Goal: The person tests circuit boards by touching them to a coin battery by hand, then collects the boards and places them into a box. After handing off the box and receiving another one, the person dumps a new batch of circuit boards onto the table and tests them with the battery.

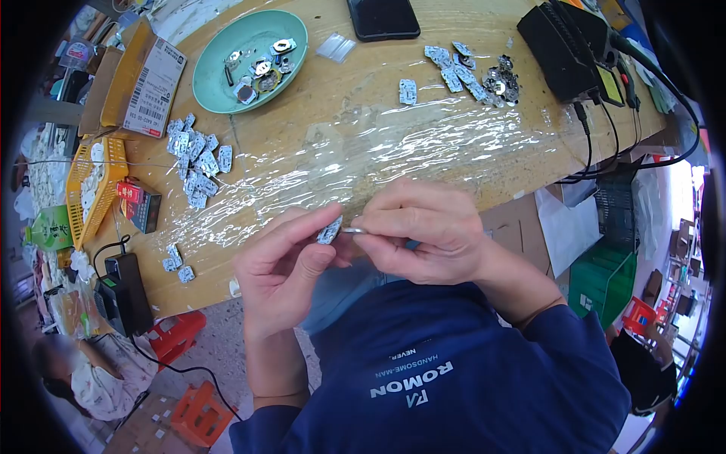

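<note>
My left hand (281,265) pinches a small circuit board (329,231) between thumb and fingers, held tilted just off the table's near edge. Close beside it, my right hand (427,231) is closed on a thin, shiny metal piece (352,230) seen edge-on; its exact kind is too small to make out. The metal piece points at the board, and I cannot tell whether they touch. A pile of similar circuit boards (198,157) lies on the table beyond my left hand, and a few more boards (176,259) rest nearer the left edge.
A green plate (203,83) holds small round parts. More boards (454,69) and round metal parts (501,82) lie at the far right, near a black device (563,49) with cables. A phone (383,17), a cardboard box (147,83) and a yellow basket (113,170) stand around. Other people sit at both sides.
</note>
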Available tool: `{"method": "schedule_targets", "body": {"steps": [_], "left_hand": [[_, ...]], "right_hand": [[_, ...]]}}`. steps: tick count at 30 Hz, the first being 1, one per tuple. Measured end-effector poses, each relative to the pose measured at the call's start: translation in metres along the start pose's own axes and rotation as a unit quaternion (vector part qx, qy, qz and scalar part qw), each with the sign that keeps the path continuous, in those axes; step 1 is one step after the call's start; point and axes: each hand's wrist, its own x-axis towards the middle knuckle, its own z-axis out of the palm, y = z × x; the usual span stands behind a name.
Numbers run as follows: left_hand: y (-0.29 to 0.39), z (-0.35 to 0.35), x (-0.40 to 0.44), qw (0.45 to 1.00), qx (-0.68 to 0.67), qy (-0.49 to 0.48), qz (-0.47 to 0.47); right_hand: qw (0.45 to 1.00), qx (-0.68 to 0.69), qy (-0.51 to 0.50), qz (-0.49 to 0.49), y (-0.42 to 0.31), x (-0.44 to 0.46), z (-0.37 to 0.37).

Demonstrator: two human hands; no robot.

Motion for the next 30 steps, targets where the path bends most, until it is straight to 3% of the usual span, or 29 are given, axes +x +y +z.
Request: {"method": "schedule_targets", "body": {"steps": [6,11,14,21,26,30], "left_hand": [[-0.003,-0.002,0.002,0.999,0.028,-0.017,0.025],[0.000,-0.002,-0.001,0.999,0.023,-0.002,-0.031],[0.000,0.005,-0.002,0.999,0.022,0.038,-0.027],[-0.001,0.000,-0.001,0.999,0.042,0.009,-0.025],[-0.001,0.000,0.002,0.996,0.080,-0.015,0.023],[-0.003,0.006,0.002,0.993,0.095,0.002,0.068]], "right_hand": [[0.999,-0.029,0.015,-0.023,0.005,0.000,0.005],[0.998,-0.060,0.001,-0.031,0.005,0.000,0.005],[0.999,-0.047,-0.025,-0.011,0.003,0.004,0.004],[0.996,-0.009,-0.085,0.002,0.003,0.008,0.004],[0.995,-0.031,-0.084,0.031,0.002,0.005,0.005],[0.995,0.027,-0.077,0.063,0.002,0.007,-0.003]]}}
